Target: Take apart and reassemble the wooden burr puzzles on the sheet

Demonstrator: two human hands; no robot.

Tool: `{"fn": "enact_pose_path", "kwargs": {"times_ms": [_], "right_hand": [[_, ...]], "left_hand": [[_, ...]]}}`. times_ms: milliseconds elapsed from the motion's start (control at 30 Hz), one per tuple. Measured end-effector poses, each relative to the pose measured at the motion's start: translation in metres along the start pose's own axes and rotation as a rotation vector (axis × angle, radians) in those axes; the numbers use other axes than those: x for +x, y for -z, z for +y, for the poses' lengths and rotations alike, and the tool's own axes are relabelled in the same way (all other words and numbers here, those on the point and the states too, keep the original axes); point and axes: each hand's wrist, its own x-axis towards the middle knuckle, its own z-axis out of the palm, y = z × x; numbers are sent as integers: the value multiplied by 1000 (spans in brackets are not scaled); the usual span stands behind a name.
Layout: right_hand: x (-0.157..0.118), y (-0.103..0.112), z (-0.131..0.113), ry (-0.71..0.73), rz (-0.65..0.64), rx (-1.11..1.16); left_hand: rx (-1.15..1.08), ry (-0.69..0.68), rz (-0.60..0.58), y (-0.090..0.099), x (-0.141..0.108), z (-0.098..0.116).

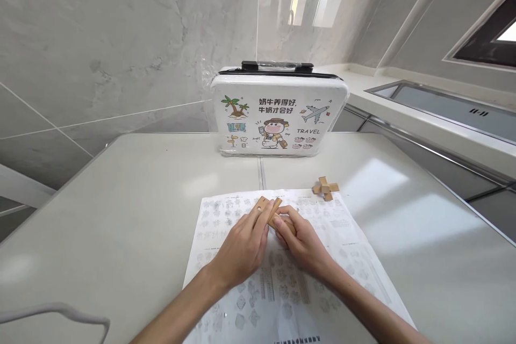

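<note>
Left grip (245, 239) and right grip (302, 239) closed on small wooden pieces (274, 208), just above printed sheet (229, 301).
Near to far: sheet is thin, white, limp, faintly creased. Left fingers pinch a flat piece (263, 203) with a round hole, beside a narrow bar (277, 205); right thumb and fingers hold the near-right end. Exact count hidden. Should be light, stiff, fairly smooth, not fragile; best taken by long flat sides near the ends. Wooden cross (325, 188), blocky crossed arms, sits at sheet's far right corner. Surface (161, 183) is pale, glossy, hard-looking, seamed. White case (250, 86) stands beyond: rounded corners, clear crinkled wrap (207, 76). Grey marbled wall (121, 37) behind.
</note>
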Motion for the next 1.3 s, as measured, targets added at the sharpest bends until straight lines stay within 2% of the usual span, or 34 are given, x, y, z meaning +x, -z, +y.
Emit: {"fn": "enact_pose_path", "kwargs": {"times_ms": [100, 233, 367, 467, 633, 967, 1133, 1300], "right_hand": [[2, 0, -4, -6, -20, 84], [4, 3, -9, -64, -113, 199], [4, 6, -7, -76, -148, 179], [4, 6, -5, -65, -111, 148], [5, 3, -2, -56, -79, 144], [5, 0, -8, 11, -59, 44], [4, 0, -9, 4, -73, 27], [3, -2, -9, 6, -107, 69]], "left_hand": [[-5, 73, 48, 1, 0, -5], [-67, 246, 149, 3, 0, -14], [-129, 311, 161, 5, 1, -16], [-151, 286, 149, 4, 1, -14], [-34, 91, 20, -2, -1, -9], [-38, 71, 183, -1, 0, -5], [-27, 49, 201, -2, -1, -5], [-40, 86, 178, -2, -1, -4]]}}
